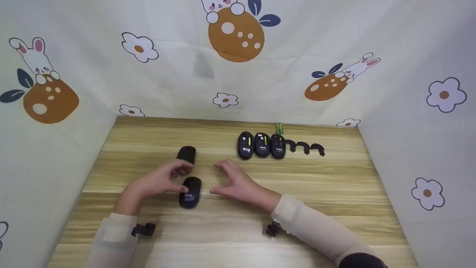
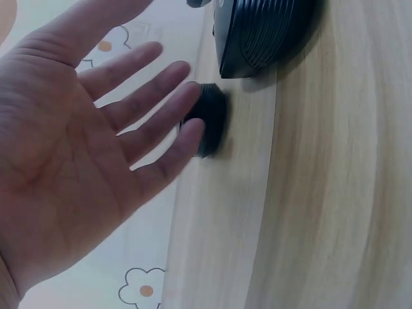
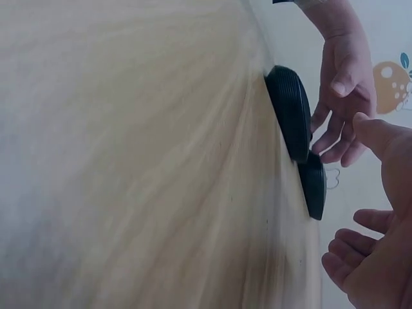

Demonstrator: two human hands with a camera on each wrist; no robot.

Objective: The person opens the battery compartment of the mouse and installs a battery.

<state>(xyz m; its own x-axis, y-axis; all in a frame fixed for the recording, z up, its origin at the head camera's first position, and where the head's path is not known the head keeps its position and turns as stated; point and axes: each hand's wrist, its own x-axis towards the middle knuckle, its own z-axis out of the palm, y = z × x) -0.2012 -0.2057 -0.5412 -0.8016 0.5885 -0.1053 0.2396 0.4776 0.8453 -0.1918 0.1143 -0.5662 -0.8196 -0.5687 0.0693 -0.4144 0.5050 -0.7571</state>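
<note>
Two black computer mice stand right side up on the left half of the table, a near mouse (image 1: 191,199) and a far mouse (image 1: 188,152). My left hand (image 1: 158,178) hovers by them, fingers spread and extended, holding nothing. From the right wrist view, that left hand (image 3: 347,90) appears raised above both mice. My right hand (image 1: 241,186) is to the right of the near mouse, apart from it, with thumb and fingers parted around bare air. In the left wrist view, the near mouse (image 2: 264,38) lies beyond the fingertips.
At the back right, three mice lie underside up: a left one (image 1: 245,147), a middle one (image 1: 262,145) and a right one (image 1: 278,147). Green batteries (image 1: 279,128) sit behind them. Black curved covers (image 1: 304,147) line up to their right. Patterned cloth (image 1: 178,82) walls the table.
</note>
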